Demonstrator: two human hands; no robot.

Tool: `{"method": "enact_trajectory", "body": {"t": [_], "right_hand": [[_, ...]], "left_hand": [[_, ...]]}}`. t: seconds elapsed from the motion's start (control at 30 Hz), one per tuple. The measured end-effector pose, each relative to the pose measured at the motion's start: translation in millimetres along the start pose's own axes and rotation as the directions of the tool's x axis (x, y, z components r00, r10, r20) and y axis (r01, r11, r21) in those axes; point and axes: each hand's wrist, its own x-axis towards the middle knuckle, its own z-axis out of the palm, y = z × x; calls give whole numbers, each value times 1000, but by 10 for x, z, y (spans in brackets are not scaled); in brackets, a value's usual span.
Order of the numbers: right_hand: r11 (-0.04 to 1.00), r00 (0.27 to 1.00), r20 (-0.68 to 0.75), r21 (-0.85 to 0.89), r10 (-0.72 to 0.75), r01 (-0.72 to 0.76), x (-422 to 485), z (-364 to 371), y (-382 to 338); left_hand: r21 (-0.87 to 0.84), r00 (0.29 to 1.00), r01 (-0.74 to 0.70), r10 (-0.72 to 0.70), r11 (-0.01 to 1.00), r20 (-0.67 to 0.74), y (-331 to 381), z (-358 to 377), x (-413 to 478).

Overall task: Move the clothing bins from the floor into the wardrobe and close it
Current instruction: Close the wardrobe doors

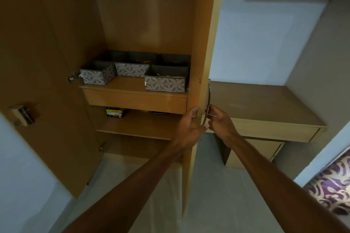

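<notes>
Inside the wardrobe (147, 15), seen from the head camera, three patterned clothing bins sit on the upper shelf (126, 84): a left bin (95, 75) near the front, a middle bin (132, 68) further back, and a right bin (166, 79) at the front edge. No bin shows on the floor (208, 185), so the carrying looks done and closing is the step in hand. The right door (200, 62) stands edge-on towards the camera. The left hand (189, 125) lies flat against its inner face near the edge, fingers partly spread and holding nothing. The right hand (220, 121) curls loosely about the lower end of the curved metal handle (208, 104); whether it grips fully I cannot tell. The left door (37, 73) hangs wide open. To shut well, I judge the left hand should slip clear of the gap first, and the right bin's front edge should be checked.
</notes>
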Motion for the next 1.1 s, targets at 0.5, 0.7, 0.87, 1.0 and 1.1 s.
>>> {"method": "enact_trajectory", "body": {"t": [0.5,0.7,0.87,1.0,1.1], "right_hand": [[992,925,375,125,-50,4,705,1586,-395],[986,908,412,164,-71,2,1159,2222,-514],[993,929,359,104,-85,51,1627,2721,-516],[992,929,350,64,-124,109,2001,3074,-562],[991,934,335,94,-125,98,2259,3252,-608]], "left_hand": [[-59,955,40,-55,997,-291,-332,-1726,253],[-58,946,52,-68,997,-318,-411,-2355,671],[-43,948,77,-86,996,-307,-569,-2802,1072],[-87,946,148,-167,985,-278,-735,-3183,1419],[-95,959,171,-188,981,-212,-786,-3405,1645]]}}
